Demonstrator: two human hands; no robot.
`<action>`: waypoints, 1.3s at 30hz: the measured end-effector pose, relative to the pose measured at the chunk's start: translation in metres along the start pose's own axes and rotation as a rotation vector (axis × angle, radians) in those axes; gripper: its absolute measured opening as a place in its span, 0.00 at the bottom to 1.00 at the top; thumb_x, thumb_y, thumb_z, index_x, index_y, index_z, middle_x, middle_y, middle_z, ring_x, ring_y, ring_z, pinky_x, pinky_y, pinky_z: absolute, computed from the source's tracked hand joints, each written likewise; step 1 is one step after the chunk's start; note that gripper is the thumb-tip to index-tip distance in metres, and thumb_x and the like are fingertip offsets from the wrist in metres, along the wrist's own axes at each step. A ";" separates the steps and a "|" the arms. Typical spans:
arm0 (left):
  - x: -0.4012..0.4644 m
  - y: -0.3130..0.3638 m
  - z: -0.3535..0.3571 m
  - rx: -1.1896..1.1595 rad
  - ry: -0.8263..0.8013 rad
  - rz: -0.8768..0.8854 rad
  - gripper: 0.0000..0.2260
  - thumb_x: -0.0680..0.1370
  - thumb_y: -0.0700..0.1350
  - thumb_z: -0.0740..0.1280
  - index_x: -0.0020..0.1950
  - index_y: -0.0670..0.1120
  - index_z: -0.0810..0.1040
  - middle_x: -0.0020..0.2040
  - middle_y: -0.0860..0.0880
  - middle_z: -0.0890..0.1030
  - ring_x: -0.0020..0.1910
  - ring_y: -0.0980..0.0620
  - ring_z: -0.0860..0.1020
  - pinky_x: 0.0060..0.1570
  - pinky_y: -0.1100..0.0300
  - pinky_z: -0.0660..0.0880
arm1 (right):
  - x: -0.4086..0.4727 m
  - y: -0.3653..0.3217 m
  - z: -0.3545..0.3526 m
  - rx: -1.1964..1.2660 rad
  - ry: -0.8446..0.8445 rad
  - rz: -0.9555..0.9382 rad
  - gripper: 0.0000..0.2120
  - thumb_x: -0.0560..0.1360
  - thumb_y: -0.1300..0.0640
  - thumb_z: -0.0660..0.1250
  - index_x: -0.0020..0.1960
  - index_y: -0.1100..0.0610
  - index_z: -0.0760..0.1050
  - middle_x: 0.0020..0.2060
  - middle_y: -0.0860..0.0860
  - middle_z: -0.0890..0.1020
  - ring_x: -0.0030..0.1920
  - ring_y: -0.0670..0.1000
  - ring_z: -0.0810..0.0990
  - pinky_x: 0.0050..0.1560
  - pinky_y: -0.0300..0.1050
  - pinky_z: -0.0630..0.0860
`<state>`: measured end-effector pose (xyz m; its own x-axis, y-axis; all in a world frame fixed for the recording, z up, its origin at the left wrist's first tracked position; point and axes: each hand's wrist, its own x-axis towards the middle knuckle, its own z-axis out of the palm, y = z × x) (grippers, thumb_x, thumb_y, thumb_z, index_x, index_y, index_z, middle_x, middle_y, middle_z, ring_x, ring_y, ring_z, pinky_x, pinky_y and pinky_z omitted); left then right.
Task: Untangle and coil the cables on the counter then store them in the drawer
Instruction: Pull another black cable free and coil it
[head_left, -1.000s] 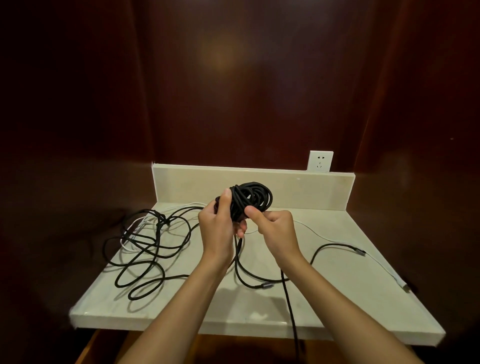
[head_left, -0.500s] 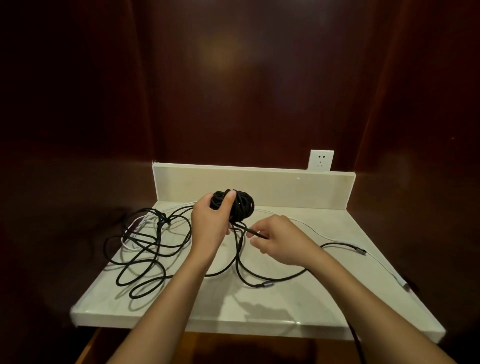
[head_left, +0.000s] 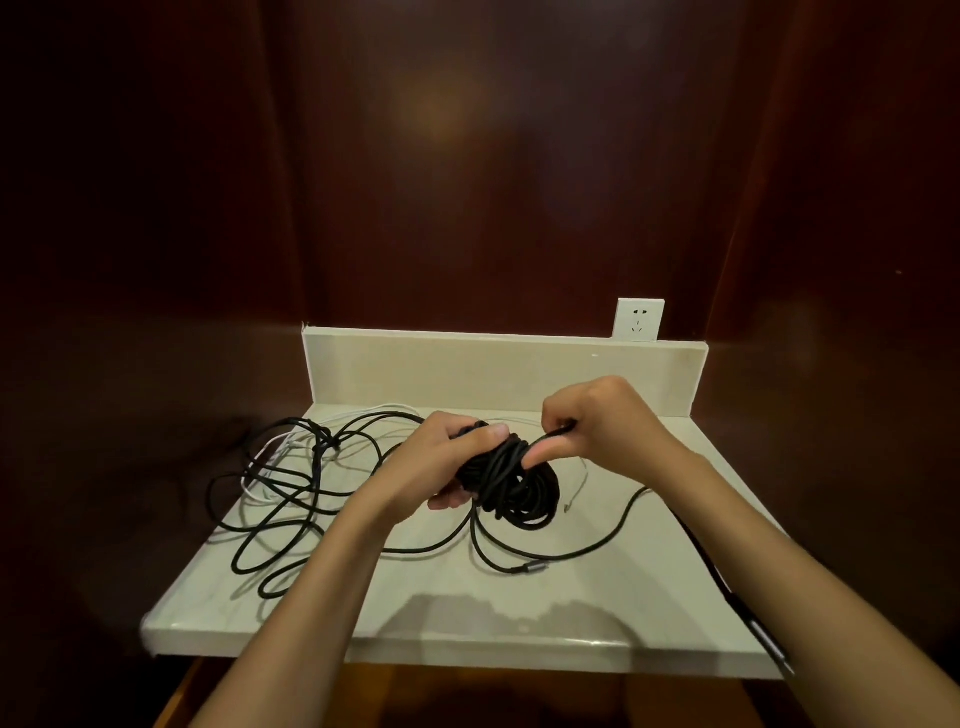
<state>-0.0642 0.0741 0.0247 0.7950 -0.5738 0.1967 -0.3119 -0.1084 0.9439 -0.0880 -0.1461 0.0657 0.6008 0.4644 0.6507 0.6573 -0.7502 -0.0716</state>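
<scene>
My left hand (head_left: 441, 462) grips a bundle of coiled black cable (head_left: 511, 483) above the middle of the pale counter (head_left: 467, 608). My right hand (head_left: 592, 426) pinches a strand of that black cable at the top of the bundle. Loose black cable (head_left: 291, 499) lies in tangled loops on the counter's left half, mixed with a white cable (head_left: 270, 452). A black strand with a metal plug (head_left: 530, 567) trails over the counter below the bundle. Another black cable end (head_left: 748, 618) runs under my right forearm off the right front corner.
A low pale backsplash (head_left: 467, 369) closes the counter's rear, with a white wall socket (head_left: 639, 319) above it at the right. Dark wood panels surround the counter. A thin white cable end (head_left: 576, 491) lies right of the bundle. No drawer is in view.
The bundle has come nearer and lower in my left hand. My right hand rose from the counter, carrying a black strand up over the top of the bundle.
</scene>
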 end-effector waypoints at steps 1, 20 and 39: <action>-0.001 0.002 -0.001 -0.021 -0.042 0.009 0.18 0.81 0.55 0.65 0.40 0.43 0.77 0.30 0.42 0.71 0.23 0.49 0.64 0.22 0.64 0.56 | 0.001 -0.001 -0.001 0.080 -0.025 0.005 0.30 0.67 0.27 0.62 0.29 0.55 0.72 0.23 0.42 0.68 0.25 0.44 0.66 0.27 0.40 0.63; -0.013 -0.002 -0.005 -0.022 -0.213 0.115 0.18 0.76 0.54 0.68 0.50 0.38 0.76 0.41 0.41 0.79 0.37 0.42 0.78 0.31 0.56 0.76 | -0.005 -0.001 -0.008 0.635 -0.355 0.353 0.11 0.69 0.61 0.78 0.35 0.54 0.77 0.25 0.42 0.72 0.28 0.43 0.66 0.32 0.36 0.64; -0.014 -0.002 -0.001 -0.140 -0.010 0.162 0.24 0.73 0.50 0.73 0.69 0.56 0.77 0.65 0.47 0.79 0.59 0.44 0.81 0.53 0.48 0.81 | -0.039 -0.010 0.026 0.868 -0.389 0.620 0.47 0.65 0.24 0.67 0.46 0.73 0.73 0.36 0.64 0.73 0.35 0.52 0.70 0.40 0.44 0.66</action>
<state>-0.0745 0.0834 0.0200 0.7351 -0.5824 0.3471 -0.3595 0.0992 0.9279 -0.1063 -0.1446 0.0214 0.9336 0.3546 0.0524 0.1995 -0.3924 -0.8979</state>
